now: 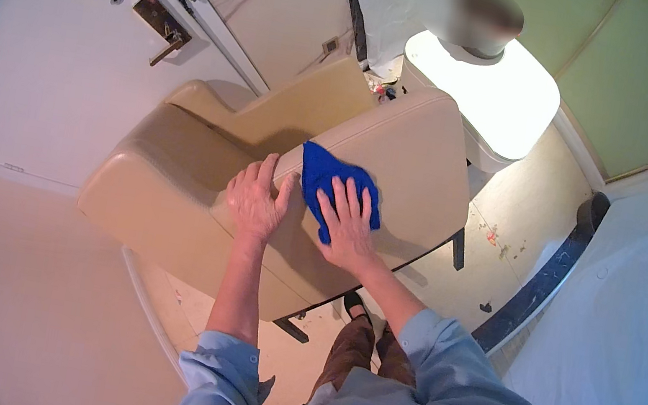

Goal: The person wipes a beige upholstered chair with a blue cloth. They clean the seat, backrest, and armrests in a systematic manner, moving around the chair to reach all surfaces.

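Note:
A beige leather-like armchair stands before me, its broad outer panel turned towards my arms. On this panel lies a crumpled blue cloth. My right hand presses the cloth against the surface, fingers spread over it and palm near its lower edge. To the left of the cloth, my left hand rests on the rounded edge of the same panel. Its thumb and fingers are apart, and nothing is in it. Whatever lies beneath the cloth is hidden.
Behind the armchair a brightly lit white stool or table bears a blurred round object. At left is a white door with a handle. Short dark chair legs meet the tiled floor, where small debris lies. Plastic sheeting hangs at right.

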{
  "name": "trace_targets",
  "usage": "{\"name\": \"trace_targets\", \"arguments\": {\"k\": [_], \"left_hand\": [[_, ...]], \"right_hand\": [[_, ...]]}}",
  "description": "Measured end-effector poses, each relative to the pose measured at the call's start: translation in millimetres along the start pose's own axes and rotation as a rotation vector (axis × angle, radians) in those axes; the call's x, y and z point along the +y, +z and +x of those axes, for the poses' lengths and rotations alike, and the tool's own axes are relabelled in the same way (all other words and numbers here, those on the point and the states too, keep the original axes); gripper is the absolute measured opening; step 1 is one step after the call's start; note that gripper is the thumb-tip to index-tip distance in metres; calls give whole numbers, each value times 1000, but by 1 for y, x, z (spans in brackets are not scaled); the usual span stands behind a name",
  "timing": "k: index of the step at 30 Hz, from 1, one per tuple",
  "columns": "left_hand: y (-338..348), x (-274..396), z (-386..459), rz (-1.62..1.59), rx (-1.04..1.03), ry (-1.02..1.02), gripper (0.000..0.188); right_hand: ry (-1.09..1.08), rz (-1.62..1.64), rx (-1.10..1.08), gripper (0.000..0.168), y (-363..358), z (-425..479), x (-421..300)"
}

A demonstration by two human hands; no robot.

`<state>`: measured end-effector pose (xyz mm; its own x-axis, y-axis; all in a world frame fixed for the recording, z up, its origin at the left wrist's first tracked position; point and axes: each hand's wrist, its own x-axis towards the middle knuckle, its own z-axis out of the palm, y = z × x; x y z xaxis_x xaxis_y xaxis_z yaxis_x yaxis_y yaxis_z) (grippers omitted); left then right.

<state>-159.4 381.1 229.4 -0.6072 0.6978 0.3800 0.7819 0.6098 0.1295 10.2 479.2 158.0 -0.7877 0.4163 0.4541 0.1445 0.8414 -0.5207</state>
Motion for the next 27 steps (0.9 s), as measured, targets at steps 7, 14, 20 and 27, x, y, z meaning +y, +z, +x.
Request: {"name": "trace_targets", "arguments": {"k": [7, 14, 20, 27], "left_hand": [[1, 5, 1, -18, -19, -43, 53], [3, 5, 2, -25, 29, -39, 52], [10, 3, 0, -26, 84, -44, 53], [11, 1, -6, -5, 94, -10, 50]], "right_hand": [[41, -113, 155, 73, 7, 6, 43], [377, -191, 453, 79, -19, 68, 100], [352, -196, 410, 79, 11, 45, 64], [304, -103, 336, 84, 3, 26, 47]]}}
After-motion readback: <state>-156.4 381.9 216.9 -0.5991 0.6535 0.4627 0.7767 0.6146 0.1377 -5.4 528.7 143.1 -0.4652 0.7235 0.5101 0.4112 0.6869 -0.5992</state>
